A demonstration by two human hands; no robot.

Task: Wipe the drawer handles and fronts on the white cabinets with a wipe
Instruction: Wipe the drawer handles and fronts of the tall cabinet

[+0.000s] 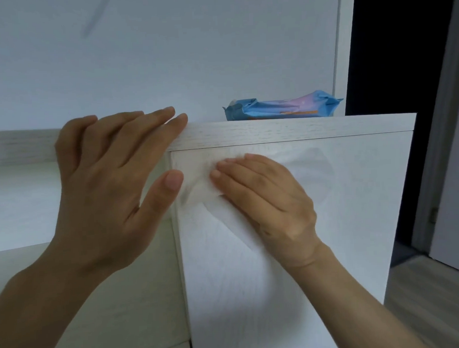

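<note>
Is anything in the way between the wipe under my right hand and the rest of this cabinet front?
Nothing visible. The right hand presses the thin white wipe flat on the white wood-grain cabinet front, bare below and to the right. Only the left hand, resting on the top edge, has its thumb by the upper left corner.

The one view, head-worn, sits close before the cabinet (300,130), its lens about level with the top edge, so the pack (280,109) on top shows side-on. It faces forward and slightly down at the front (330,222). The left hand (102,184) and right hand (266,198) enter from the bottom, large and near. Wall (165,58) fills the upper half; a dark doorway (396,48) and floor (426,310) lie at the right.
</note>
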